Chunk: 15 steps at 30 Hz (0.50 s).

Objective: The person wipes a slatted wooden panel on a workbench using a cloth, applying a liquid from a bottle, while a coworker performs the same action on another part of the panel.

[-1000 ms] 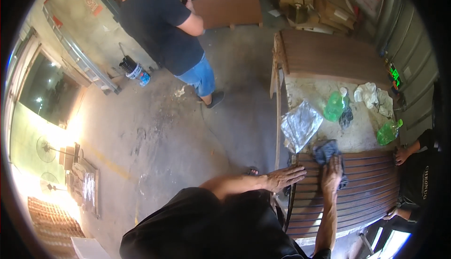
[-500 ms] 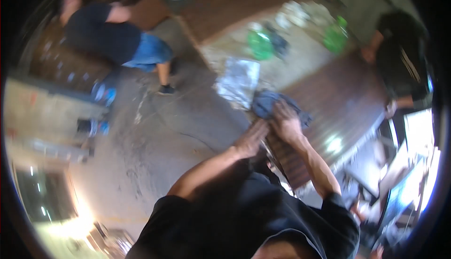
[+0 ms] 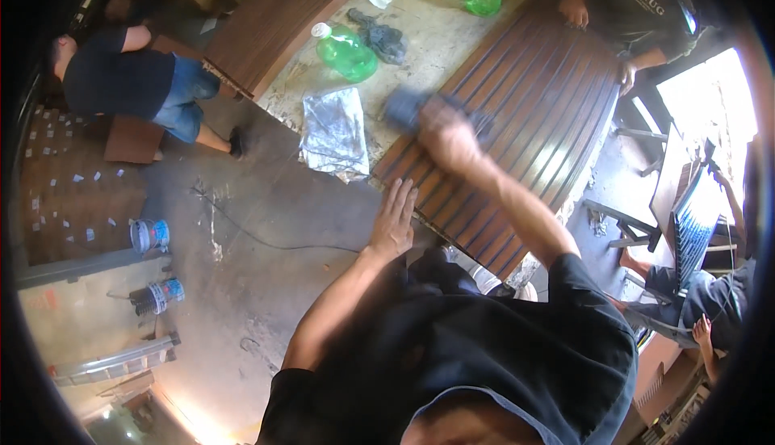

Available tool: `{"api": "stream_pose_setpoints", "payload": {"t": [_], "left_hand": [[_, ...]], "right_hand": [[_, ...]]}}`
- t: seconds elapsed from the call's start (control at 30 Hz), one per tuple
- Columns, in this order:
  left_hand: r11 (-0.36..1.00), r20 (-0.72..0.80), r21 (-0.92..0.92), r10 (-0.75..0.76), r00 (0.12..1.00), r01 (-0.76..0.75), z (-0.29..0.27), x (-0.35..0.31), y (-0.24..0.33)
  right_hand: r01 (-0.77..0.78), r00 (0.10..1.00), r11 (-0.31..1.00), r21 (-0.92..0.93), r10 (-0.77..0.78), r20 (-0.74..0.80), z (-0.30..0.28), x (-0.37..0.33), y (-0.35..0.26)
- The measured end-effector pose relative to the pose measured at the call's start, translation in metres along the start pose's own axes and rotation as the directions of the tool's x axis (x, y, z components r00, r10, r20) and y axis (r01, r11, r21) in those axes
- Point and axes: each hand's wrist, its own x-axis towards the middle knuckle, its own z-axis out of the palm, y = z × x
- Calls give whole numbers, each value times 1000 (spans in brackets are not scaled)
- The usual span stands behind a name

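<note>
evidently, the right hand (image 3: pixel 448 134) has its fingers bunched around a dark blue-grey cloth (image 3: pixel 404 110), both blurred, pressed down across the upper-left edge of the grooved brown panel (image 3: pixel 533 98). that panel lies on a stained pale worktop (image 3: pixel 444 49), running from the right hand out toward two o'clock. the left hand (image 3: pixel 391 219), at about eight o'clock from the right, has straight fingers at the panel's near corner and clasps nothing visible; whether it bears down, i cannot tell.

because the cloth overlaps both surfaces, it could pick up grit from the worktop and scratch the slats, or snag on the panel's edge. a hard sideways push might skid the panel if the left hand is only lightly placed; the co-worker's hands (image 3: pixel 574 10) at the far end, between one and two o'clock, could then get jolted. at ten o'clock stands the green bottle (image 3: pixel 347 53), apart from the cloth, yet a wide sweep could knock it over. the silvery foil sheet (image 3: pixel 333 130), at nine, overhangs the worktop edge and could slide off if brushed.
</note>
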Motion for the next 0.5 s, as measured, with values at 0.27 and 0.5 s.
{"api": "stream_pose_setpoints", "payload": {"t": [0.27,0.5], "left_hand": [[999,2,-10,47,999,-47,-5,6,-4],[991,-76,-130,23,997,-33,1,12,-9]], "right_hand": [[-76,995,990,-121,67,-71,-14,9,85],[-319,940,924,-211,279,-198,-1,1,100]]}}
